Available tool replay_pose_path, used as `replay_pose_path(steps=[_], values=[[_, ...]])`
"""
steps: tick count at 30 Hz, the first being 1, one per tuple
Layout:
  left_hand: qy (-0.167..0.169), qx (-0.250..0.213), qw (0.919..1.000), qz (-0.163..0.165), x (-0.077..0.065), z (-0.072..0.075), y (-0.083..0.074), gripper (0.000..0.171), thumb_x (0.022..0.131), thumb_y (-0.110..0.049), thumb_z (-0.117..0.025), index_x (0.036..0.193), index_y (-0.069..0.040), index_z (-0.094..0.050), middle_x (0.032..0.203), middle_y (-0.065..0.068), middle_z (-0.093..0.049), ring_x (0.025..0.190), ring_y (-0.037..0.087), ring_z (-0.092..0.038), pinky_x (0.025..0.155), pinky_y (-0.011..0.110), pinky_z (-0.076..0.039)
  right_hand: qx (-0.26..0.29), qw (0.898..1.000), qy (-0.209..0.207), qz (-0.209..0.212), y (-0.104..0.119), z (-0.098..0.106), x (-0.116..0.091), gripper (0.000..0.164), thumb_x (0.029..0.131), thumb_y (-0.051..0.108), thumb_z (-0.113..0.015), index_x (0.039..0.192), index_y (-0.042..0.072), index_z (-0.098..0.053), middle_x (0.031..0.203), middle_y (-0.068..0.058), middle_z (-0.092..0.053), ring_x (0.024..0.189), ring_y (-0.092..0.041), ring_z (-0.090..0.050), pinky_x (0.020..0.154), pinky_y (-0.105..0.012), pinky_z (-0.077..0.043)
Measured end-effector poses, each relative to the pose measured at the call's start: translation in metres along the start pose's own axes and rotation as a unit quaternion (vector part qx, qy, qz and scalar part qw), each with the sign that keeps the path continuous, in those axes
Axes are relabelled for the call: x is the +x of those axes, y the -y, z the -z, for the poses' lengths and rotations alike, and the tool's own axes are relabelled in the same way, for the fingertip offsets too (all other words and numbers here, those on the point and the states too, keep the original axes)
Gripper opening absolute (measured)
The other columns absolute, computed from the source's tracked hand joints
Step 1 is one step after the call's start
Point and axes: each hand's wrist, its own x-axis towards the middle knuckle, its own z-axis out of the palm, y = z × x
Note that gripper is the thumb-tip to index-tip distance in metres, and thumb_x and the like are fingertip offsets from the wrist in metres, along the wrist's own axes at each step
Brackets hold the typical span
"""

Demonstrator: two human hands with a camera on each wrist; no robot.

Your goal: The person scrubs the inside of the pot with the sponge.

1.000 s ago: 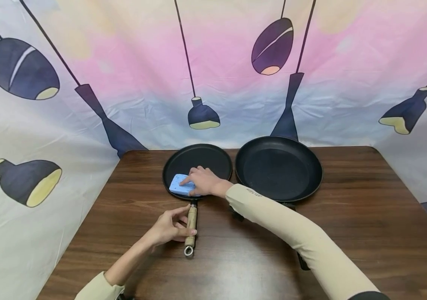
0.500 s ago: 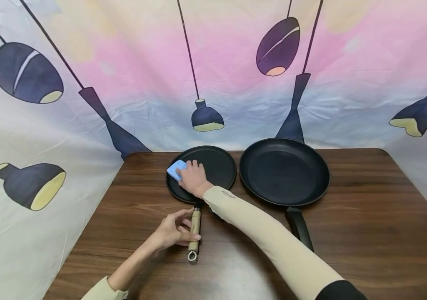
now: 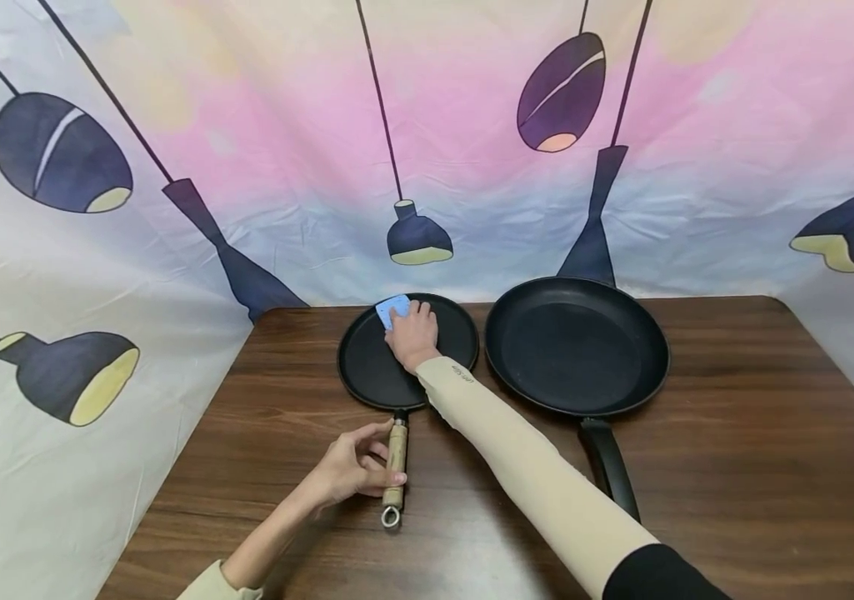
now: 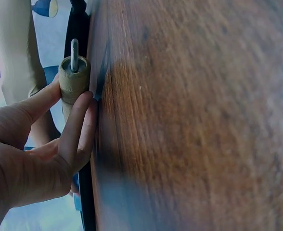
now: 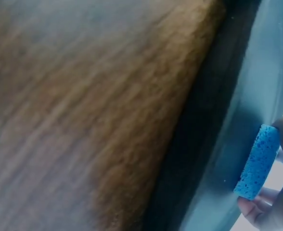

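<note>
My left hand (image 3: 352, 468) holds the wooden handle (image 3: 396, 457) of a small flat black frying pan (image 3: 372, 371), thumb on one side and fingers on the other. The left wrist view shows the handle's end (image 4: 73, 89) with its metal hanging ring between thumb and fingertips. Inside that pan, my right hand (image 3: 413, 335) holds a light blue sponge (image 3: 392, 311) against the cooking surface near the far rim. In the right wrist view, digits sit at both ends of the sponge (image 5: 258, 162), whose porous edge faces the camera.
A larger, deeper black frying pan (image 3: 576, 350) lies close to the right, its black handle (image 3: 610, 467) pointing toward me and partly behind my right sleeve (image 3: 516, 467). Both pans rest on a brown wooden table (image 3: 756, 433). Behind it hangs a lamp-patterned cloth (image 3: 307, 150).
My right hand has swept the sponge from the small pan's near left part, up along its left side, to the far rim. My left hand keeps its hold on the handle. The view has shifted slightly.
</note>
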Motion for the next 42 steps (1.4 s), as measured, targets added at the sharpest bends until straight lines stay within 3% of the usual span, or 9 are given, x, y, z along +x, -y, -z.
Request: replay_pose_path(steps=[5,11,15,18,22,27,30,34,42], values=[[0.001,-0.003,1.0000,-0.004,0.001,0.000,-0.001,0.091,0.083,-0.005,-0.085,0.157,0.004,-0.033,0.109,0.014,-0.058,0.077,0.010,-0.068,0.072,0.038,-0.066,-0.002,0.999,0.015,0.040,0.001,0.003,0.001,0.053,0.110,0.046,-0.038,0.161,0.033,-0.032,0.152,-0.017,-0.041,0.133,-0.033,-0.043,0.108,-0.039,-0.045],[0.001,-0.007,1.0000,0.000,0.001,0.002,0.001,0.090,0.084,-0.003,-0.083,0.157,0.004,-0.032,0.109,0.013,-0.058,0.078,0.010,-0.068,0.072,0.038,-0.066,-0.023,0.989,0.055,0.132,0.010,0.001,-0.002,0.052,0.112,0.042,-0.035,0.162,0.039,-0.023,0.158,-0.012,-0.036,0.136,-0.030,-0.040,0.110,-0.040,-0.042],[-0.002,-0.003,1.0000,0.003,0.000,0.005,0.001,0.090,0.084,-0.004,-0.084,0.157,0.005,-0.032,0.109,0.014,-0.059,0.078,0.010,-0.068,0.072,0.038,-0.066,0.004,0.979,0.077,0.190,0.010,0.008,-0.006,0.050,0.110,0.039,-0.046,0.158,0.042,-0.034,0.162,-0.006,-0.037,0.143,-0.027,-0.039,0.114,-0.041,-0.044],[-0.004,-0.003,1.0000,0.002,0.000,0.007,0.000,0.089,0.084,-0.004,-0.084,0.156,0.006,-0.032,0.109,0.015,-0.060,0.078,0.010,-0.068,0.072,0.038,-0.066,0.059,0.966,0.101,0.230,0.007,0.017,-0.008,0.047,0.106,0.033,-0.057,0.152,0.040,-0.047,0.161,-0.004,-0.041,0.146,-0.027,-0.039,0.115,-0.041,-0.045],[-0.003,-0.004,1.0000,0.000,-0.001,0.007,0.000,0.089,0.084,-0.004,-0.084,0.155,0.007,-0.033,0.109,0.015,-0.061,0.078,0.009,-0.068,0.071,0.037,-0.066,0.103,0.954,0.116,0.257,0.000,0.022,-0.009,0.045,0.103,0.028,-0.063,0.147,0.037,-0.056,0.157,-0.001,-0.046,0.145,-0.024,-0.042,0.110,-0.038,-0.049],[0.005,0.001,1.0000,-0.002,-0.002,0.003,-0.001,0.090,0.084,-0.008,-0.085,0.156,0.006,-0.033,0.109,0.015,-0.062,0.079,0.010,-0.068,0.072,0.039,-0.066,0.068,0.959,0.113,0.252,-0.006,0.020,-0.007,0.050,0.107,0.030,-0.057,0.154,0.039,-0.044,0.166,-0.004,-0.035,0.147,-0.026,-0.040,0.103,-0.036,-0.051],[0.004,0.004,1.0000,-0.002,-0.003,0.003,-0.001,0.090,0.084,-0.008,-0.085,0.156,0.005,-0.033,0.111,0.016,-0.061,0.080,0.011,-0.068,0.072,0.039,-0.066,0.047,0.965,0.097,0.240,-0.009,0.019,-0.004,0.052,0.108,0.031,-0.054,0.157,0.038,-0.038,0.166,-0.007,-0.033,0.148,-0.028,-0.039,0.108,-0.039,-0.049],[0.003,-0.003,1.0000,0.001,-0.004,0.002,0.000,0.090,0.084,-0.005,-0.084,0.156,0.005,-0.032,0.111,0.016,-0.061,0.079,0.011,-0.068,0.073,0.040,-0.066,0.033,0.976,0.074,0.201,-0.016,0.017,0.001,0.052,0.109,0.031,-0.050,0.159,0.036,-0.035,0.164,-0.010,-0.035,0.148,-0.030,-0.037,0.117,-0.045,-0.044],[0.001,-0.004,1.0000,0.000,-0.003,0.001,0.000,0.090,0.084,-0.004,-0.083,0.158,0.001,-0.032,0.111,0.015,-0.057,0.080,0.010,-0.067,0.075,0.038,-0.066,0.008,0.991,0.057,0.117,-0.021,0.018,0.006,0.050,0.111,0.032,-0.047,0.159,0.036,-0.034,0.156,-0.012,-0.042,0.139,-0.032,-0.043,0.113,-0.045,-0.045]])
